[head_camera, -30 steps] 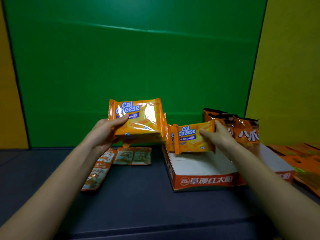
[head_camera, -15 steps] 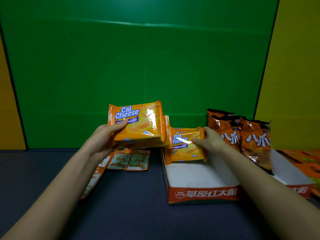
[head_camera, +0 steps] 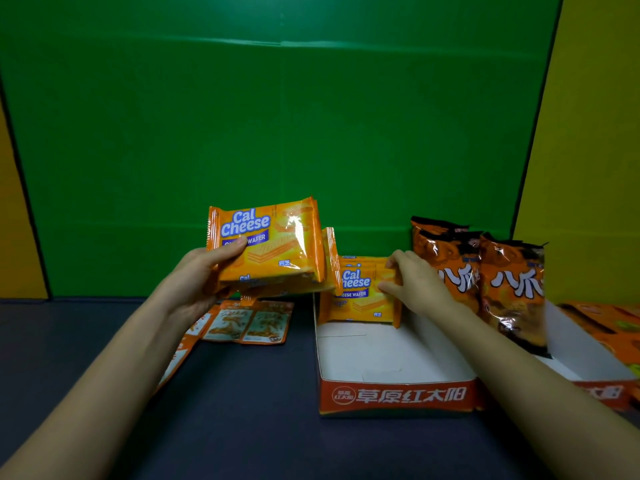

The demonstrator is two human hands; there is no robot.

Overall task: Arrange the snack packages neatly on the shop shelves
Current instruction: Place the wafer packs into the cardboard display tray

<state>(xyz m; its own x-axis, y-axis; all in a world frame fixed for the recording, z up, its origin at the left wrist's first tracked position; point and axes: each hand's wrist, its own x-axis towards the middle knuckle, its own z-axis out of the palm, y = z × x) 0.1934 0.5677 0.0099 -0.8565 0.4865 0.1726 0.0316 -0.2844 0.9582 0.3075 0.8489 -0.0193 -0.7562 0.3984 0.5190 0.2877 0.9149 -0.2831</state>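
Observation:
My left hand (head_camera: 194, 282) grips a small stack of orange Cal Cheese wafer packs (head_camera: 273, 244) and holds it up, left of the display box. My right hand (head_camera: 412, 282) pinches the right edge of another Cal Cheese pack (head_camera: 358, 296), which stands upright at the back left of the white display box with the red front (head_camera: 398, 396). At least one more pack stands behind it. Orange and black snack bags (head_camera: 509, 285) stand upright in the box to the right of my right hand.
Flat orange sachets (head_camera: 249, 323) lie on the dark shelf surface (head_camera: 225, 427) under my left hand. More orange packages (head_camera: 609, 320) lie at the far right. A green back panel (head_camera: 277, 133) and yellow side panels close off the shelf.
My right hand has lowered its Cal Cheese pack into the box's back left corner, where it stands upright. My left hand keeps the stack raised. The view has shifted a little left.

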